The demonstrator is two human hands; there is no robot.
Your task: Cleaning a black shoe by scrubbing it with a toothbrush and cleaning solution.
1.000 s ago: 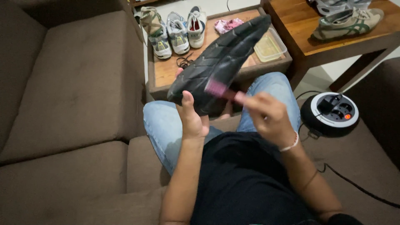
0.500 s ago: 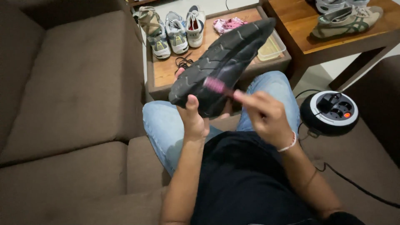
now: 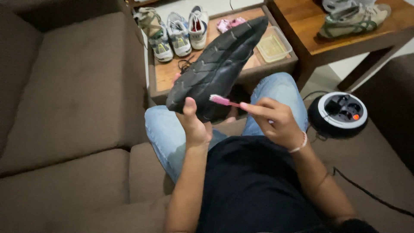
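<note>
Pinching a slim pink toothbrush [image 3: 221, 100], the right hand [image 3: 276, 123] pressed its bristles against a black shoe's [image 3: 217, 69] grooved rubber sole. The left hand [image 3: 195, 127] gripped that shoe's heel, thumb up, above denim knees and the wooden table [image 3: 166, 77].

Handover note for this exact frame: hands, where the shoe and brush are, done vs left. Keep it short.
Left hand: grips the black shoe by its near end, sole turned up, raised over the lap.
Right hand: holds the pink toothbrush, bristle head at the near end of the sole.
Nearby: other shoes and a clear container on the low wooden table.
Done: shoe and brush in hand, brush at the sole.
Left: how much of the sole is scrubbed cannot be told.
</note>
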